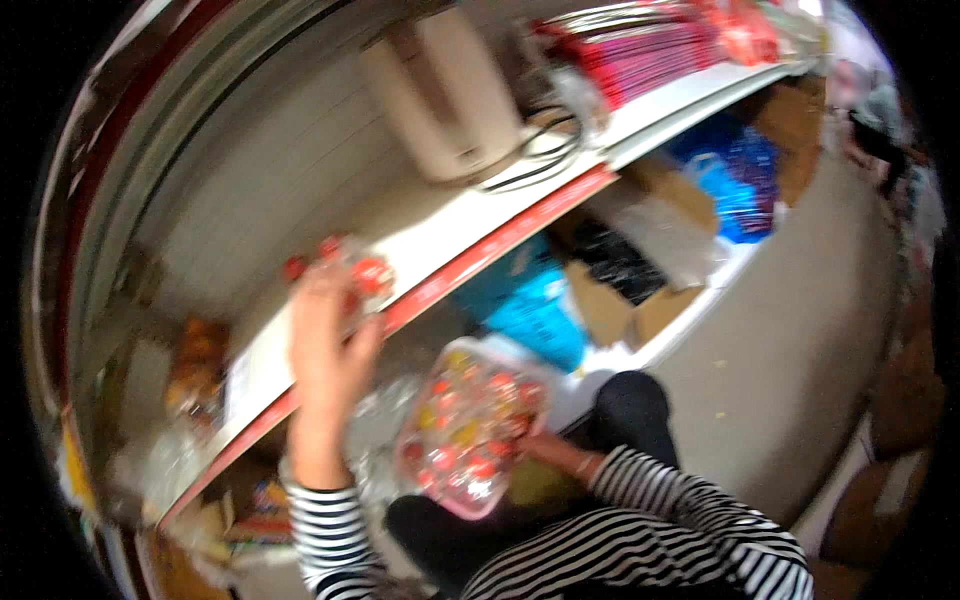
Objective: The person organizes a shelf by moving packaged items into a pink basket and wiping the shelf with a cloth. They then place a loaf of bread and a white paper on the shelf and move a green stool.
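Over the white shelf (pixel 431 225), my left hand (pixel 328 330) is closed around several small clear items with red parts (pixel 371 276), blurred by motion. My right hand (pixel 551 452) grips the near right side of a pink plastic basket (pixel 480 511), which is tilted above my knees. Many small clear-wrapped pieces (pixel 469 427) in red, yellow and clear fill the basket. What exactly they are cannot be told.
A beige appliance (pixel 450 97) with a black cable (pixel 551 154) stands on the shelf, near pink-red packets (pixel 637 52). Below lie blue plastic bags (pixel 536 315) and cardboard boxes (pixel 667 311). A brown-orange package (pixel 199 367) is at the shelf's left end. A red strip edges the shelf.
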Demonstrator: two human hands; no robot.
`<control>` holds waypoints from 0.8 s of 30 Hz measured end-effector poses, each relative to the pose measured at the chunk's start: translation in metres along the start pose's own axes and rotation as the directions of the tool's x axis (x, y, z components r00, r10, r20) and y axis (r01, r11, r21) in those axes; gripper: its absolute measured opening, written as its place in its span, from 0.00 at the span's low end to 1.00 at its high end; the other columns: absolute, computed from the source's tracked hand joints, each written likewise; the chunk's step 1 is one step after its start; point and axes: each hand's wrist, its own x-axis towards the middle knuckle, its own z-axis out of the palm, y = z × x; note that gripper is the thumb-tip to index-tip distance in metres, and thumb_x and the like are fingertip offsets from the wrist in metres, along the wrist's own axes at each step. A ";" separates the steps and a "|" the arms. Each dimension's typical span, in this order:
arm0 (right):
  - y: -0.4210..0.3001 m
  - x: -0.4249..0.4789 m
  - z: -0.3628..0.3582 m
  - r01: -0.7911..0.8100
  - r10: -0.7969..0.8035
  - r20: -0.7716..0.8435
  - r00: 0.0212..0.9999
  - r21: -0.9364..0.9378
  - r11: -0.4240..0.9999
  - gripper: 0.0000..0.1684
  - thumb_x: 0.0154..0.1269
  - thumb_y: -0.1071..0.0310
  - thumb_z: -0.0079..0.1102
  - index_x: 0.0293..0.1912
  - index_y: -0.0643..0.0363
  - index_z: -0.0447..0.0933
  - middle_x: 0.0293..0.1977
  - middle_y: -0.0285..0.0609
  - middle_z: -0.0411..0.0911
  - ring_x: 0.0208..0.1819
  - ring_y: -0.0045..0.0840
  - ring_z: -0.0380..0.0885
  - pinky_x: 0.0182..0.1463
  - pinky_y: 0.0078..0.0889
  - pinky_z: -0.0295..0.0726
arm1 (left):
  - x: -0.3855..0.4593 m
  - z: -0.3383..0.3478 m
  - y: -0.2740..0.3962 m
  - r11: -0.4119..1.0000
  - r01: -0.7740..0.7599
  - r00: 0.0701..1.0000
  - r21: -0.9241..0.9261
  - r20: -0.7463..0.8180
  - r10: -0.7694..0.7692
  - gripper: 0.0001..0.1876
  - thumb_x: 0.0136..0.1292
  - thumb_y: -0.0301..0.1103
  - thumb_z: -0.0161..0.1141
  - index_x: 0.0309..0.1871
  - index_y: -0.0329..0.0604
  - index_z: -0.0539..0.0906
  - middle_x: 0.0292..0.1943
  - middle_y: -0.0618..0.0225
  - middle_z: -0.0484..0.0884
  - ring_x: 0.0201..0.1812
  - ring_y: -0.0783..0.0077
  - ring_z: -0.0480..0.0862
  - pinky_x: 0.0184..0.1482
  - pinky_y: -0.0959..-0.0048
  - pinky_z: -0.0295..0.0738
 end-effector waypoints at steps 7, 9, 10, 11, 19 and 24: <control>0.027 0.012 -0.021 -0.027 0.017 -0.057 0.998 -0.182 0.983 0.21 0.50 0.64 0.56 0.45 0.62 0.72 0.35 0.40 0.76 0.36 0.25 0.74 0.38 0.31 0.74 | 0.055 0.032 -0.024 0.930 0.358 0.795 0.080 0.496 -0.349 0.33 0.47 0.51 0.64 0.55 0.42 0.72 0.54 0.45 0.71 0.52 0.48 0.74 0.52 0.61 0.70; -0.007 -0.010 0.003 0.075 -0.089 -0.116 0.989 -0.119 0.990 0.18 0.51 0.66 0.55 0.43 0.62 0.73 0.32 0.39 0.76 0.35 0.22 0.74 0.39 0.28 0.74 | 0.047 0.037 -0.033 0.924 0.349 0.786 0.154 0.489 -0.378 0.31 0.47 0.48 0.64 0.54 0.44 0.73 0.52 0.48 0.73 0.49 0.49 0.76 0.50 0.61 0.72; -0.011 -0.009 0.004 0.099 -0.113 -0.142 0.983 -0.105 0.990 0.17 0.52 0.67 0.54 0.42 0.62 0.73 0.32 0.38 0.76 0.35 0.21 0.74 0.39 0.27 0.74 | 0.039 0.037 -0.038 0.921 0.365 0.800 0.139 0.459 -0.386 0.30 0.46 0.46 0.64 0.53 0.44 0.74 0.52 0.49 0.73 0.49 0.49 0.77 0.49 0.62 0.72; 0.010 0.001 -0.004 0.069 -0.084 -0.155 0.984 -0.103 0.992 0.17 0.52 0.67 0.54 0.42 0.62 0.73 0.32 0.38 0.76 0.35 0.21 0.74 0.39 0.27 0.74 | 0.038 0.034 -0.034 0.915 0.381 0.810 0.133 0.429 -0.400 0.28 0.46 0.43 0.63 0.53 0.44 0.74 0.51 0.51 0.74 0.49 0.50 0.77 0.49 0.62 0.72; -0.004 -0.011 0.007 -0.024 -0.004 -0.257 0.966 -0.108 0.994 0.14 0.50 0.72 0.54 0.39 0.63 0.74 0.31 0.39 0.76 0.34 0.22 0.75 0.38 0.28 0.75 | 0.023 0.039 -0.061 0.923 0.373 0.907 0.091 0.173 -0.384 0.25 0.45 0.42 0.65 0.50 0.48 0.77 0.56 0.51 0.71 0.54 0.52 0.74 0.53 0.65 0.70; -0.008 -0.003 0.003 0.042 -0.045 -0.154 0.987 -0.023 0.999 0.13 0.49 0.73 0.50 0.37 0.63 0.72 0.29 0.36 0.74 0.31 0.23 0.73 0.35 0.26 0.73 | -0.002 0.010 -0.055 0.923 0.349 0.916 -0.161 -0.152 -0.372 0.23 0.47 0.33 0.67 0.49 0.42 0.76 0.48 0.57 0.75 0.44 0.64 0.78 0.47 0.72 0.73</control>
